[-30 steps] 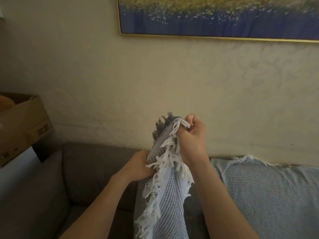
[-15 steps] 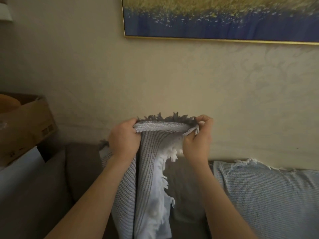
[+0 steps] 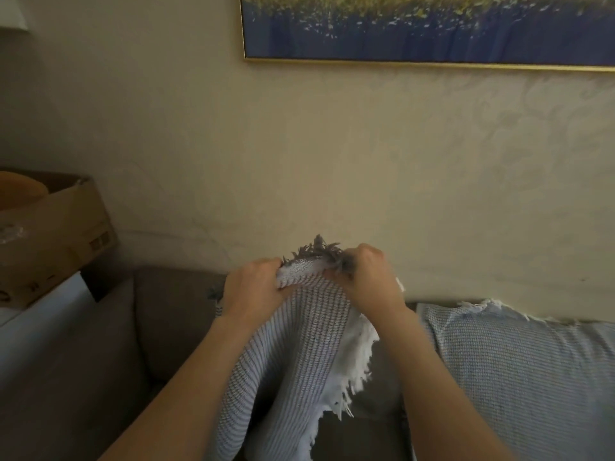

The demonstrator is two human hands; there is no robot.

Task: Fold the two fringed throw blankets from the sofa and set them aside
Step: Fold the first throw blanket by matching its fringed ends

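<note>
A pale, faintly patterned wall fills most of what I see. Below it runs the grey-brown sofa, its back cushions pushed against the wall. High on the right hangs a gold-framed painting in blue and yellow, cut off by the top edge.

On the right, the light blue throw blanket lies draped over the sofa back and down the cushion, its white frayed edge bunched along the top. It lies just beside my right forearm, and I cannot tell whether they touch.

In the middle I hold up the striped throw blanket, white with thin dark lines, in front of the sofa. It hangs down from my grip and out of the bottom of the view.

At the left a cardboard box sits open on a white surface beside the sofa arm.

My left hand has its fingers curled round the top edge of the striped blanket, bunching the cloth. My right hand, close beside it, grips the same edge in a closed fist. Only a short stretch of cloth shows between them.

A dark fringe sticks up from that edge between my hands, and a white fringe trails down the blanket's right side under my right wrist.
</note>
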